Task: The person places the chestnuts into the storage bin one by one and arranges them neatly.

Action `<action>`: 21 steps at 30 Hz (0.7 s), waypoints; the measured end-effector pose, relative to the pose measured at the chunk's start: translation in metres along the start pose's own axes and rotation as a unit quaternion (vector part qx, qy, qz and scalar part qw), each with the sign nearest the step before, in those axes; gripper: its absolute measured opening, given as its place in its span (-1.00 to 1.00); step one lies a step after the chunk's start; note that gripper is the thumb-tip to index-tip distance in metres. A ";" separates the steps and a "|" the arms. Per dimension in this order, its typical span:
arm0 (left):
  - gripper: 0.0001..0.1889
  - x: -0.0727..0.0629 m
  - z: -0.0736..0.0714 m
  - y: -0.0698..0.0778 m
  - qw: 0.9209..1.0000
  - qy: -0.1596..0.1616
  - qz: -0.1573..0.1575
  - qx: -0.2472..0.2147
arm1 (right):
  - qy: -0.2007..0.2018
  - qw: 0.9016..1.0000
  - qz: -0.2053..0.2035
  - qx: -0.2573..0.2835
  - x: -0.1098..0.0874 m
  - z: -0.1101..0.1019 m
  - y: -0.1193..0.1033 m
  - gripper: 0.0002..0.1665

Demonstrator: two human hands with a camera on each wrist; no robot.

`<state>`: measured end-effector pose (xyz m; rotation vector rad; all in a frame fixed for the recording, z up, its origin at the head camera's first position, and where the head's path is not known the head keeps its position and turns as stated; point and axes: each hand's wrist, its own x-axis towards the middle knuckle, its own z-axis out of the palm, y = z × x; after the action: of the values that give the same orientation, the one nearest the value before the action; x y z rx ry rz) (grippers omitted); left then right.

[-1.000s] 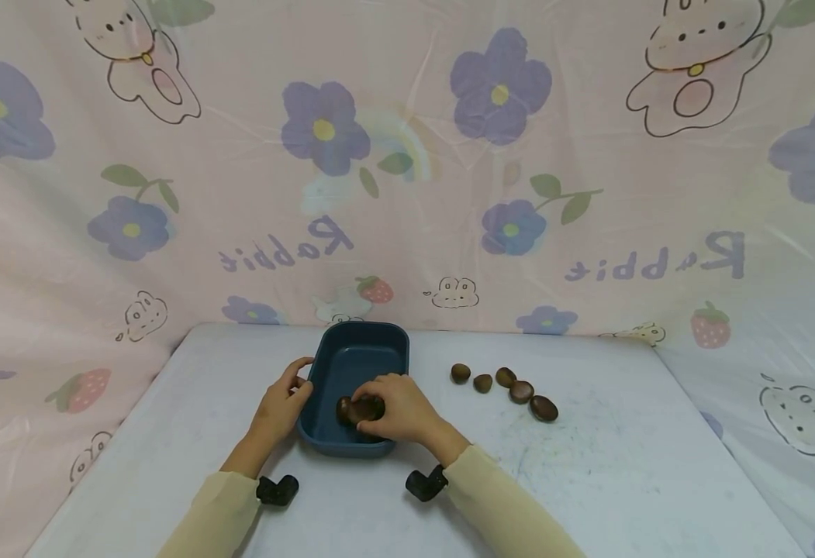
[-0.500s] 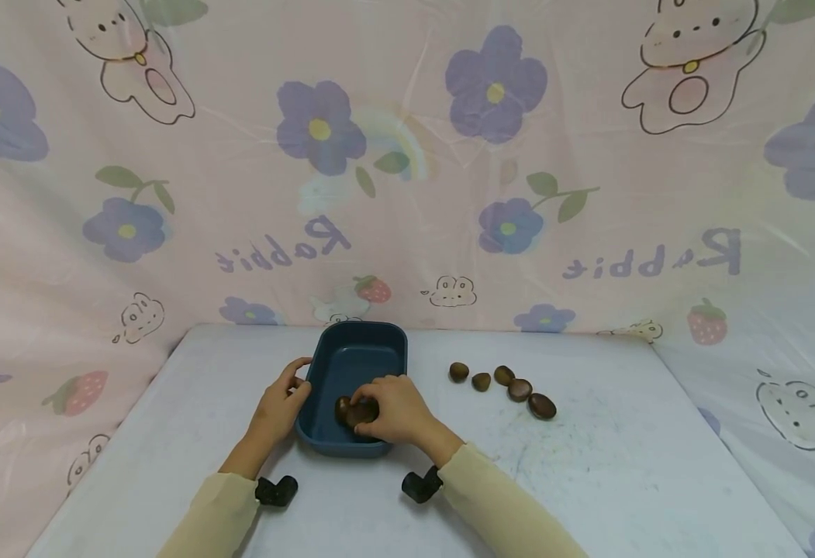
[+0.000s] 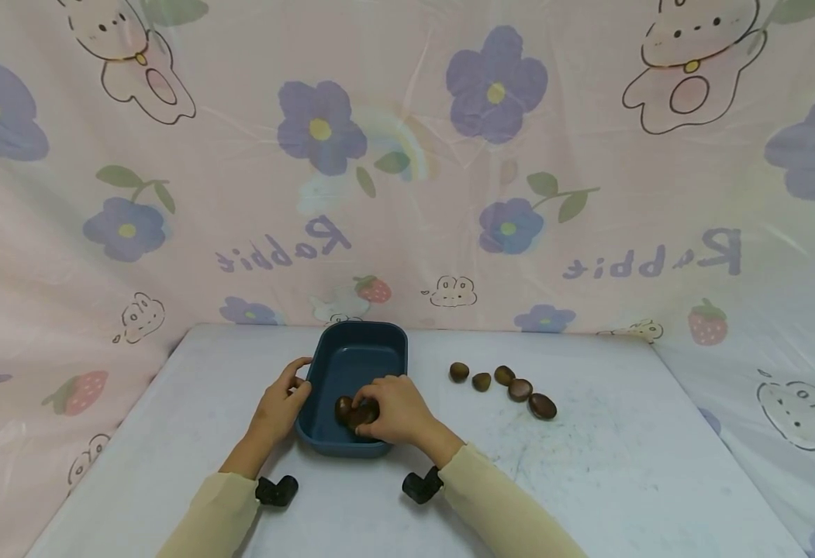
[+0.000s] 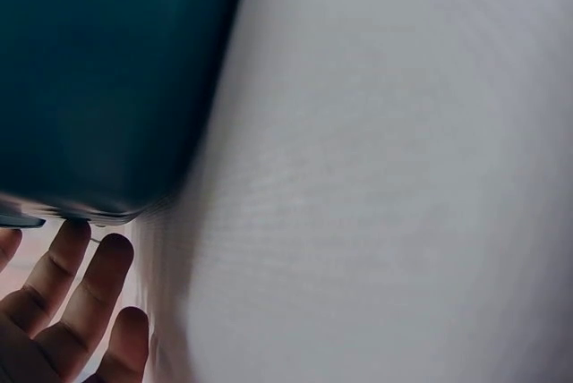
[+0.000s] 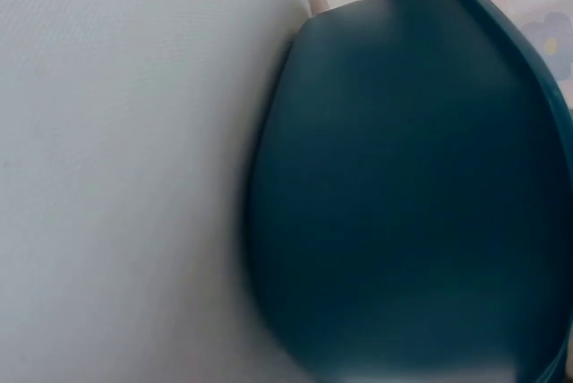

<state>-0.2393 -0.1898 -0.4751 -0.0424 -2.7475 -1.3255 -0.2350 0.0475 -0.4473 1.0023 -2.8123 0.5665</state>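
A dark blue rectangular box stands on the white table. My left hand rests against its left side; in the left wrist view the fingers reach loosely to the box wall, not curled around it. Inside the near end of the box, my right hand pinches a brown chestnut between thumb and fingers. Another chestnut lies right beside it, to the left. The right hand covers the box's near right corner. From the right wrist, only the box's outer wall fills the view, and the grip is hidden.
Several chestnuts lie on the table to the right of the box, among them a dark one nearest me and a smaller one at the left end. A patterned curtain hangs behind the table's back edge.
The chestnut in my right hand has turned and shifted slightly within the fingers. Both hands and the box keep nearly the same places.
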 end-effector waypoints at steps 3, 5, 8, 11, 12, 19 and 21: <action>-0.53 0.000 0.000 0.000 1.000 -0.001 -0.002 0.002 | 0.003 1.000 -0.002 0.003 -0.001 0.000 0.000 -0.66; -0.53 0.000 0.000 0.000 1.000 -0.001 -0.002 0.002 | 0.005 1.000 -0.005 0.008 -0.001 0.000 0.000 -0.66; -0.53 -0.001 0.000 0.001 1.000 -0.001 -0.001 -0.003 | 0.008 1.000 -0.011 0.013 -0.001 0.001 0.002 -0.67; -0.53 0.000 0.000 0.001 1.000 -0.001 0.001 -0.001 | 0.013 1.000 -0.017 0.017 -0.001 0.001 0.003 -0.67; -0.53 0.000 0.000 0.001 1.000 -0.001 0.001 -0.001 | 0.015 1.000 -0.018 0.018 -0.001 0.001 0.003 -0.67; -0.53 -0.001 0.001 0.000 1.000 -0.002 0.000 0.004 | 0.021 0.998 -0.034 0.038 -0.002 0.000 0.006 -0.67; -0.53 -0.001 0.000 0.001 1.000 -0.003 0.001 0.003 | 0.018 0.998 -0.035 0.046 -0.002 0.000 0.006 -0.66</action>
<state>-0.2383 -0.1891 -0.4747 -0.0487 -2.7567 -1.3189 -0.2376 0.0532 -0.4496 1.0902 -2.7296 0.7039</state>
